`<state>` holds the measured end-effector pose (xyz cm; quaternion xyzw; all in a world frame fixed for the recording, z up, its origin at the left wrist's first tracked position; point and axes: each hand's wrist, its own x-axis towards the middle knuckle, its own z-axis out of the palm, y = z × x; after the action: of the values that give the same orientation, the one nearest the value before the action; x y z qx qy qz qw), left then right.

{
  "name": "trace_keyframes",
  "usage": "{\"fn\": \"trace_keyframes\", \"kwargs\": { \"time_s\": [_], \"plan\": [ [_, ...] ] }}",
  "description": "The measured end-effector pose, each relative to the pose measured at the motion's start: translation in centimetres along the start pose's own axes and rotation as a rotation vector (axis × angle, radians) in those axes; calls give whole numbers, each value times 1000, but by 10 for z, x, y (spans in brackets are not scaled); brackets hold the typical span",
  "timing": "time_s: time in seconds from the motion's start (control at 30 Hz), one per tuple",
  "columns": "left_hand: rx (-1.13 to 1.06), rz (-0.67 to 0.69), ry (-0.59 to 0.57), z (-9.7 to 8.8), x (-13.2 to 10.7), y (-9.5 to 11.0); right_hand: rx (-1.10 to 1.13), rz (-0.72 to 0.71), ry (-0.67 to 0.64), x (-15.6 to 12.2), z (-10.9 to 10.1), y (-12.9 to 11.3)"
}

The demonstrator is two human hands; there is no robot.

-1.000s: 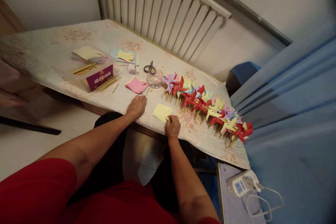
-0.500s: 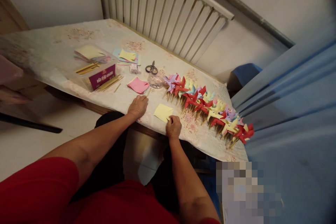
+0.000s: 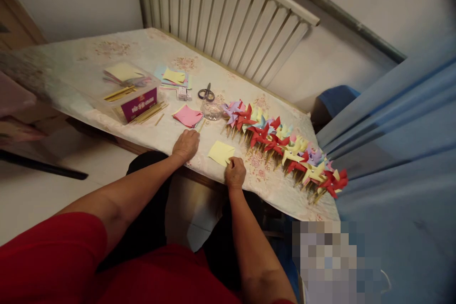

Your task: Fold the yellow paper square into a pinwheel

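Observation:
My right hand pinches the near right corner of a notched yellow paper square lying flat on the table. My left hand rests near the table's front edge with its fingers curled. A thin wooden stick pokes out past those fingertips; its lower end is hidden by them. Just beyond my left hand is a stack of pink paper squares. A clear dish of small shiny pieces stands beside the stack.
A row of colourful paper pinwheels lies along the right side. At the left stands a clear plastic box with sticks beside it. Dark-handled scissors, small white boxes and stacked coloured papers lie farther back. A radiator borders the table.
My left hand has shifted very slightly left, and the yellow paper square a touch left too. My right hand keeps its pinch on the corner. The view has turned a little.

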<state>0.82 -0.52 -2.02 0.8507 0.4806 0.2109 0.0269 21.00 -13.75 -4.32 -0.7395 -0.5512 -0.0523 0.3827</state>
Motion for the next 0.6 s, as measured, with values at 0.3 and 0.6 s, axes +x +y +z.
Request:
{"fn": "trace_keyframes", "kwargs": {
  "time_s": [0.3,0.6],
  "plan": [
    [-17,-109,39,0,0,2,1,25,-9,-1,1,-1],
    [0,-215,42,-4,1,5,65,71,-8,-2,1,-5]
  ]
}}
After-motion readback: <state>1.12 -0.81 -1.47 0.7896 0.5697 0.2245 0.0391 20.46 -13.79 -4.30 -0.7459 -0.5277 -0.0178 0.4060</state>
